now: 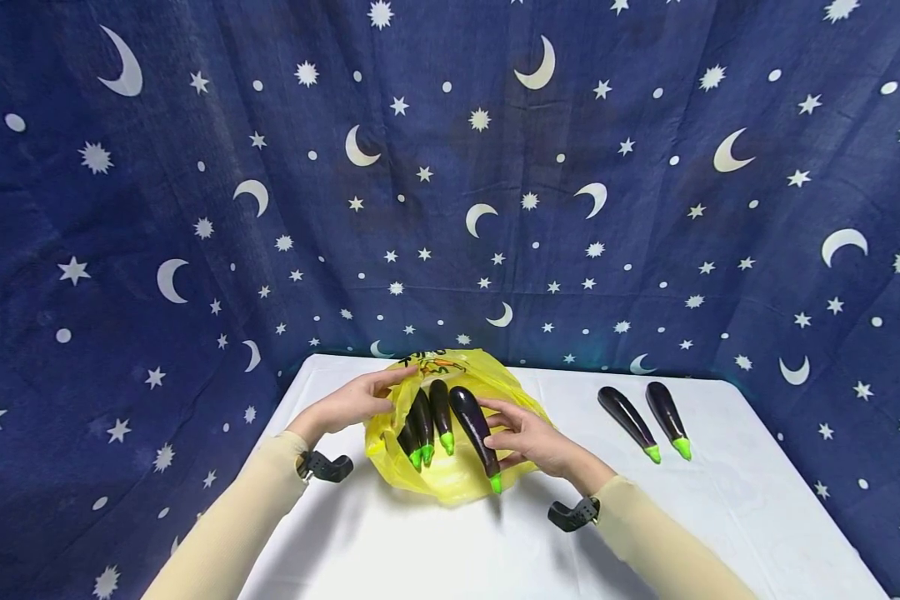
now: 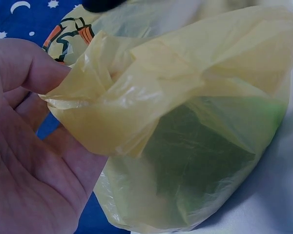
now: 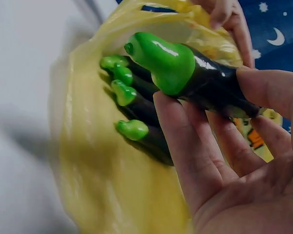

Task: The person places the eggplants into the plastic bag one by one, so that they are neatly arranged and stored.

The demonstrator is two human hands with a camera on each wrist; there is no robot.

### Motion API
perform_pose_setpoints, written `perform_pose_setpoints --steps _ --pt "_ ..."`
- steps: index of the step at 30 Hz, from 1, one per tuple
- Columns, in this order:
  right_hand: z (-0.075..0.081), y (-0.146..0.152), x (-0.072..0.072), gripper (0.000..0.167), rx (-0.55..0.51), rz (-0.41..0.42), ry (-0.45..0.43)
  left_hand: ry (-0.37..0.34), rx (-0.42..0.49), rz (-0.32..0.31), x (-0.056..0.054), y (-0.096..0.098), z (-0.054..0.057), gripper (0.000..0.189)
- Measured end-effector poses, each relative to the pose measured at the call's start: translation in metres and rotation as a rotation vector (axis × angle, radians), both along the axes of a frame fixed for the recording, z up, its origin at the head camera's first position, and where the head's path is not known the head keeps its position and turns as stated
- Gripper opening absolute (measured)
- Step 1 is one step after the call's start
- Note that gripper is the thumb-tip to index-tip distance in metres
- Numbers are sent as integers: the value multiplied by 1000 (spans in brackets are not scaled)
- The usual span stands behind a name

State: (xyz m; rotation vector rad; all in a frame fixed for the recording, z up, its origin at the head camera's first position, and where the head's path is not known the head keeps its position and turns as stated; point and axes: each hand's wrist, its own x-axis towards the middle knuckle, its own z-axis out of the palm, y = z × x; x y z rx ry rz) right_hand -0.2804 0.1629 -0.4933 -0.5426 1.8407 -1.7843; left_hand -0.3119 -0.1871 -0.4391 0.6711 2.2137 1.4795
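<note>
A yellow plastic bag (image 1: 450, 490) lies with its mouth towards me. My left hand (image 1: 354, 402) pinches the bag's left edge between thumb and fingers, as the left wrist view shows of the yellow film (image 2: 112, 107). Inside lie several dark eggplants (image 1: 422, 421) side by side, their green stem ends (image 3: 132, 129) facing the opening. At the mouth, my right hand (image 1: 536, 439) grips another eggplant (image 1: 471, 417) over the bag, its bright green cap (image 3: 171, 63) pointing down and towards me. The bag's far interior is hidden.
Two more eggplants (image 1: 630, 417) (image 1: 666, 412) lie apart on the right of the white-covered table (image 1: 390, 550). A dark blue curtain (image 1: 450, 208) with moons and stars hangs behind and at both sides.
</note>
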Motion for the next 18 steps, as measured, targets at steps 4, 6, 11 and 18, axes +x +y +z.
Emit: perform_pose_setpoints --steps 4,6,11,18 --pt "-15 -12 -6 75 9 -37 -22 -5 2 1 0 -1 0 77" --pt "-20 -18 -8 75 13 -58 -25 -2 -1 3 -1 -1 -1 77" --pt "-30 -32 -14 74 17 -107 -17 8 -9 5 -1 -1 -1 76" --pt "-37 -46 -25 72 -11 -178 -31 21 7 -6 2 -1 1 75"
